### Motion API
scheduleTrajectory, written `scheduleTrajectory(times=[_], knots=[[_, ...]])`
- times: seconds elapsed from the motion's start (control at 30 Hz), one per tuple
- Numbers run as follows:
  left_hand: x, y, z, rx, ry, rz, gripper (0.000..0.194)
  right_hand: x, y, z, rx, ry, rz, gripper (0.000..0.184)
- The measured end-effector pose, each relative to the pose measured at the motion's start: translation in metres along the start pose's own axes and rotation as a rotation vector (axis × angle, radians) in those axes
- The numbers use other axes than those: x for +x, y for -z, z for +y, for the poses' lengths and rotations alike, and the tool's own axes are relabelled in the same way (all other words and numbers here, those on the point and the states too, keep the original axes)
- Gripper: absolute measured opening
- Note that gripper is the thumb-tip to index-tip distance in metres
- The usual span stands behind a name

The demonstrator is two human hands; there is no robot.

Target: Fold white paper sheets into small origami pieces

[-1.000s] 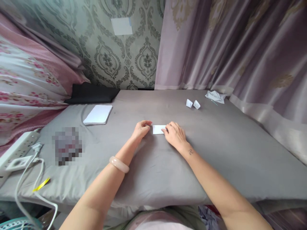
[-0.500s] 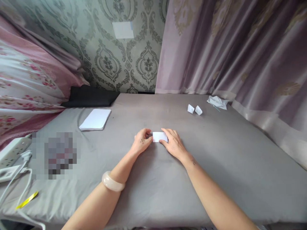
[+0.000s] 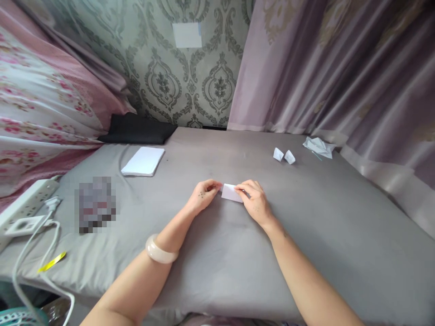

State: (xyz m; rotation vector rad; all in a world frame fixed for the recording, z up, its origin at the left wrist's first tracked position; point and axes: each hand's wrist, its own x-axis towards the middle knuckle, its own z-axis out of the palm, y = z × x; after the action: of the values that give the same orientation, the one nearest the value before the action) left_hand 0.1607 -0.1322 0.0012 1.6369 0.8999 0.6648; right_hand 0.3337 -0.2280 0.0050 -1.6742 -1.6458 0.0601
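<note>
A small rectangle of folded white paper (image 3: pixel 231 193) is held slightly tilted over the grey sheet, around the middle of the view. My right hand (image 3: pixel 254 200) pinches its right end between thumb and fingers. At the paper's left edge is my left hand (image 3: pixel 204 195), its thumb and fingertips pressed together. Whether those fingertips grip the paper's edge or only lie beside it, I cannot tell. A pale bangle (image 3: pixel 161 250) circles my left forearm.
Back left lies a stack of white paper (image 3: pixel 144 160), in front of a black cloth (image 3: pixel 139 129). Two small folded paper pieces (image 3: pixel 278 154) and crumpled white paper (image 3: pixel 318 146) are at the back right. A power strip (image 3: pixel 30 203) with cables and a yellow strip (image 3: pixel 52 261) sit left.
The paper has gone from lying square between my hands to a tilted hold by its right end. My left fingers have drawn together. The whole view has shifted slightly.
</note>
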Motion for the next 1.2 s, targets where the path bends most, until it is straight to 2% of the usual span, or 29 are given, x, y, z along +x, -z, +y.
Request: scheduleTrajectory(times=[0.2,0.3,0.4,0.47,0.53,0.57,0.63,0.7,0.77,0.87,1.0,1.07,1.2], knots=[[-0.004,0.0,0.01,-0.165,0.042,-0.025,0.025,0.002,0.004,-0.004,0.213,-0.009,0.027,0.014],[-0.004,0.001,0.013,-0.09,0.057,0.055,0.029,0.003,0.006,-0.007,0.227,0.001,0.024,0.014],[-0.004,0.003,0.015,-0.127,0.113,0.146,0.044,0.003,0.008,-0.011,0.203,0.029,0.032,0.015],[-0.005,0.003,0.017,-0.237,0.151,0.076,0.047,0.003,0.009,-0.012,0.174,0.06,0.039,0.017],[-0.005,0.002,0.017,-0.315,0.168,-0.041,0.038,0.002,0.01,-0.013,0.114,0.097,0.035,0.018],[-0.005,0.001,0.017,-0.326,0.164,-0.057,0.032,0.001,0.01,-0.013,0.07,0.122,0.029,0.018],[-0.005,-0.001,0.014,-0.297,0.128,0.007,0.022,-0.001,0.01,-0.013,-0.041,0.185,-0.002,0.022],[-0.004,-0.003,0.011,-0.229,0.071,0.119,0.018,-0.002,0.008,-0.014,-0.152,0.251,-0.045,0.032],[-0.003,-0.005,0.008,-0.169,0.019,0.18,0.015,-0.003,0.005,-0.015,-0.231,0.3,-0.098,0.038],[-0.002,-0.007,0.005,-0.124,-0.012,0.201,0.017,-0.001,-0.002,-0.016,-0.309,0.318,-0.167,0.037],[0.001,-0.006,0.0,-0.026,0.063,0.245,0.027,0.001,-0.008,-0.015,-0.401,0.302,-0.222,0.036],[0.003,-0.006,-0.001,0.011,0.092,0.258,0.028,0.002,-0.009,-0.015,-0.427,0.304,-0.228,0.035],[0.006,-0.005,-0.002,0.078,0.062,0.281,0.023,0.003,-0.009,-0.017,-0.476,0.316,-0.2,0.028]])
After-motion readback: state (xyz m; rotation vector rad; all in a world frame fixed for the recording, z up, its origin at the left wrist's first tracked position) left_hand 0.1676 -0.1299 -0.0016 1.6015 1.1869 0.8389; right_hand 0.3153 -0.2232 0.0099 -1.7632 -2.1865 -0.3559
